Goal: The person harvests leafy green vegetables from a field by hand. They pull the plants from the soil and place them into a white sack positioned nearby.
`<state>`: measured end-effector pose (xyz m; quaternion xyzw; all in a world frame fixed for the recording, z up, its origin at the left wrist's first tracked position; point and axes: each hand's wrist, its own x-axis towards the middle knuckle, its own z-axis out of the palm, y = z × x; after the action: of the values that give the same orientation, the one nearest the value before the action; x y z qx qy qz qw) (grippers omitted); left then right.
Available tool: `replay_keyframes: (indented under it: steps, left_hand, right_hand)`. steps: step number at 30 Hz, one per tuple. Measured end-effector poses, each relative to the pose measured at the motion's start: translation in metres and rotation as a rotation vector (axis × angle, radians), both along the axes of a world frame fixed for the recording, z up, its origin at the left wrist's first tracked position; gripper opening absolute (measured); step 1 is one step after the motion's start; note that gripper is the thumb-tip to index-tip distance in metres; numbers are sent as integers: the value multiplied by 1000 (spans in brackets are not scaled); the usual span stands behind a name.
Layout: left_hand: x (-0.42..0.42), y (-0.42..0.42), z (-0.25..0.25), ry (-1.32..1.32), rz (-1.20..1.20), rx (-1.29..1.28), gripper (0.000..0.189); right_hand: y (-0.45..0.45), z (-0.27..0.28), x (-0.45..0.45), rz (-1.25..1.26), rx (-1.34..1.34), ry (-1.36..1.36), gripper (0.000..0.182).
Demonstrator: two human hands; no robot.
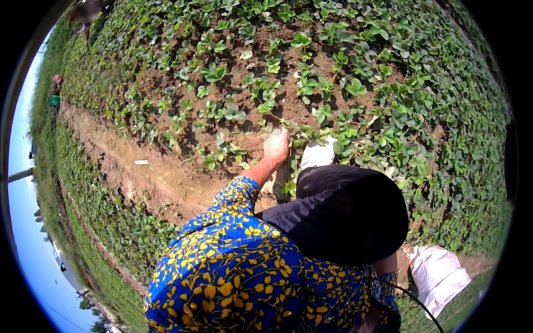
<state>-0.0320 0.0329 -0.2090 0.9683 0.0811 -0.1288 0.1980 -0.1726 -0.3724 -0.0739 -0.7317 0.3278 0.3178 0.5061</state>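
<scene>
My left hand (276, 145) reaches down to the soil at the edge of a bed of strawberry plants (306, 85). Its fingers are closed at the tips beside a plant stem or runner; whether they grip it I cannot tell. Close to its right, a white sheet or bag (318, 153) lies among the leaves against my dark-trousered knee (354, 208). My right hand is not clearly visible; that arm, in a blue sleeve with yellow flowers, is down past the knee at the lower right, partly hidden by it.
A bare dirt furrow (158, 166) runs along the left, with a small pale piece (141, 162) lying in it. A white woven sack (439, 277) lies at the lower right. At the upper left are a green container (54, 100) and a blurred person (85, 14).
</scene>
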Motion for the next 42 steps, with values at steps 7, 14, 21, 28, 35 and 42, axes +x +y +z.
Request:
replay_keyframes:
  steps: [7, 14, 21, 28, 35, 42]
  left_hand:
    - [1, 5, 10, -29, -57, -76, 22]
    - [5, 0, 40, 83, -41, -88, 15]
    - [-16, 4, 21, -277, -207, 43, 14]
    - [-2, 3, 4, -282, -350, 51, 14]
    - [12, 0, -4, -232, -358, 77, 11]
    - [23, 8, -11, -72, -531, 87, 17]
  right_hand:
    - [1, -2, -3, -22, -1, 5, 27]
    - [0, -1, -4, -22, 3, 8, 27]
    - [1, -2, -4, -28, 2, 10, 27]
    - [1, -7, -8, -40, 12, 17, 27]
    - [2, -8, -4, -49, 12, 23, 28]
    - [7, -10, 5, -36, 19, 21, 28]
